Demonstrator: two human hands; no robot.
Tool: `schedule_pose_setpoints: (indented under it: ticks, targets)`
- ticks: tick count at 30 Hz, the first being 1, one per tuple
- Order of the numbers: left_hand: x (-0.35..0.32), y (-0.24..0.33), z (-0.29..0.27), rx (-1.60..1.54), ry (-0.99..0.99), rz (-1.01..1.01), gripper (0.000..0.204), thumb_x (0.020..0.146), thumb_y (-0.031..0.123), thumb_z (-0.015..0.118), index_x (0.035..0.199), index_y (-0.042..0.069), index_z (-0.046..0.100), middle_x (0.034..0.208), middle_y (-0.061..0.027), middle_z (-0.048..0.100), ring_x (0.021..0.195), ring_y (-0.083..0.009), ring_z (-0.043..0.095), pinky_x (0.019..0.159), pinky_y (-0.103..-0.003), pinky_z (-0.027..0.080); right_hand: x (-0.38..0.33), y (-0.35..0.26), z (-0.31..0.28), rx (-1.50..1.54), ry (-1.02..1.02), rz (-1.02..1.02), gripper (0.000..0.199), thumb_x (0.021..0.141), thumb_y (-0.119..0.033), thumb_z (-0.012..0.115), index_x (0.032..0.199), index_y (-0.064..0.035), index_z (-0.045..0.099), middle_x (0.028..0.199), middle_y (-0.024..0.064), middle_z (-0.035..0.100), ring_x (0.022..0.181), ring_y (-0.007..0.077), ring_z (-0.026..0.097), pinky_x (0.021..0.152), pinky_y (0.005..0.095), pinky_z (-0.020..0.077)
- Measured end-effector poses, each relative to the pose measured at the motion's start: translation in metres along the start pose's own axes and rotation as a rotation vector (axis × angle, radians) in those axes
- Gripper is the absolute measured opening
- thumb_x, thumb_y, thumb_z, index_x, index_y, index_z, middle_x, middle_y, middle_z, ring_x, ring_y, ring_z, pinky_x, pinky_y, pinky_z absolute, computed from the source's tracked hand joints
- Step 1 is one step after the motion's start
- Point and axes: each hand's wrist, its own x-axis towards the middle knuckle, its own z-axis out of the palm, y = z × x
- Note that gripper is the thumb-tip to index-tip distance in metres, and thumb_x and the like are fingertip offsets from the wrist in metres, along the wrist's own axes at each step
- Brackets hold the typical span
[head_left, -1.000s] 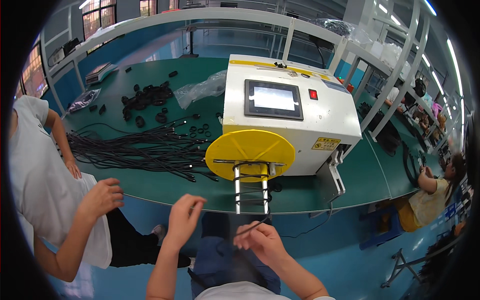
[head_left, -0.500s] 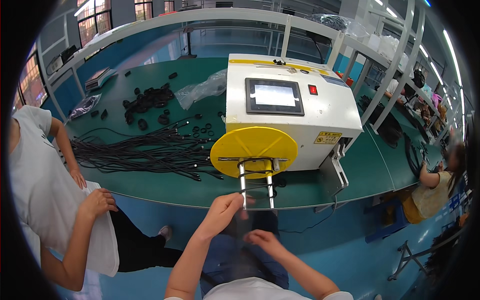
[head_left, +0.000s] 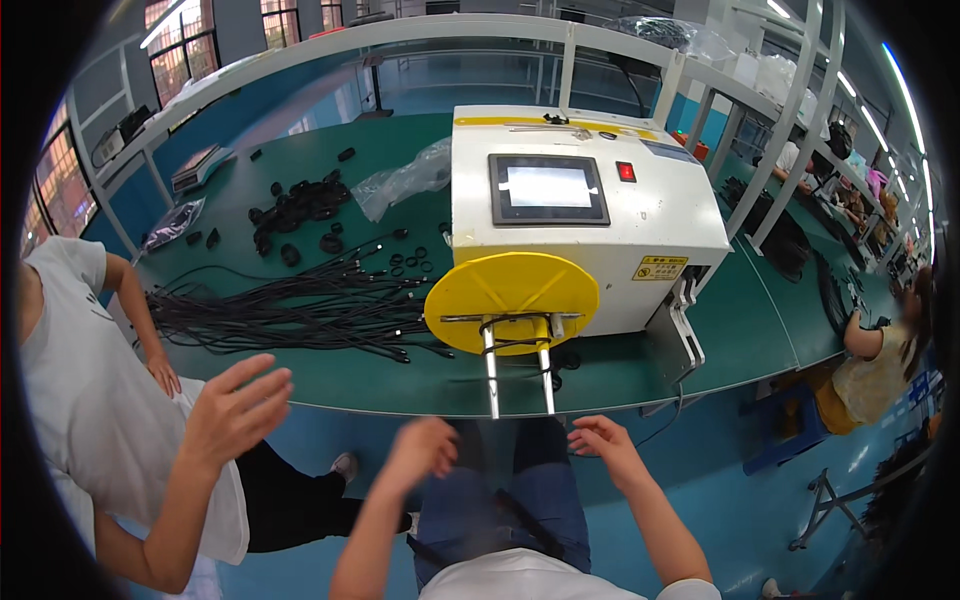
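Observation:
My left hand [head_left: 421,449] is near the table's front edge, left of the two metal rods [head_left: 547,385]. It is smeared by motion, its fingers loosely bent and nothing visible in them. To the right of the rods my right hand [head_left: 602,440] is raised, fingers apart, holding nothing. The rods stick out from a yellow disc [head_left: 470,290] on the front of a white machine [head_left: 610,255]. A black cable [head_left: 508,346] loops around both rods close to the disc. A blurred loose stretch of it reaches left of the rods.
Black cables [head_left: 280,310] lie bundled on the green table [head_left: 400,385], with small black parts [head_left: 310,200] behind them. A clear plastic bag [head_left: 410,180] touches the machine's left side. Another person's hand [head_left: 235,410] is lifted at the left. A seated person [head_left: 870,360] works at the right.
My left hand has let go of the cable at the rods and moved down and left. My right hand has moved up and right. The other person's hand has risen.

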Motion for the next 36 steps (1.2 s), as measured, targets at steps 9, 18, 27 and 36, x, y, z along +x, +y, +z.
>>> schedule_pose_setpoints:
  ticks: [9,18,27,36]
  targets:
    - [-0.078,0.115,0.065,0.348,-0.75,0.538,0.027,0.085,0.019,0.056,0.068,-0.002,0.058,0.063,-0.0074,0.06,0.056,-0.0156,0.059,0.054,-0.028,0.046,-0.002,-0.042,0.016,0.223,-0.249,0.008,0.03,0.09,-0.015,0.05,0.117,-0.0001,0.052,0.095,0.0143,0.062,0.087,0.0221,0.061,0.079,0.0315,0.0484]
    - [0.009,-0.052,-0.001,1.239,-0.307,-0.025,0.018,0.076,0.017,0.055,0.067,0.007,0.067,0.069,-0.017,0.063,0.067,-0.0305,0.065,0.06,-0.042,0.051,0.011,-0.009,0.094,-0.357,-0.224,-0.294,0.071,0.08,-0.024,0.068,0.138,-0.0071,0.031,0.118,0.015,0.052,0.102,0.0284,0.054,0.089,0.0362,0.0443]
    - [0.046,0.173,0.066,1.625,-0.379,1.165,0.028,0.08,0.016,0.055,0.104,0.029,0.063,0.121,0.0058,0.052,0.119,-0.0095,0.041,0.101,-0.036,0.031,0.011,-0.038,0.173,0.13,-0.436,-0.391,0.022,0.091,-0.014,0.051,0.106,0.001,0.055,0.094,0.0082,0.058,0.082,0.0138,0.056,0.073,0.0256,0.0453]
    - [0.073,0.169,0.066,1.654,-0.366,1.245,0.019,0.071,0.021,0.064,0.089,0.026,0.067,0.101,0.0071,0.058,0.11,-0.0105,0.046,0.09,-0.032,0.038,-0.054,-0.02,0.097,0.339,0.034,-0.288,0.019,0.095,-0.012,0.041,0.095,0.0009,0.055,0.074,0.0106,0.057,0.062,0.0137,0.054,0.055,0.0233,0.0441]
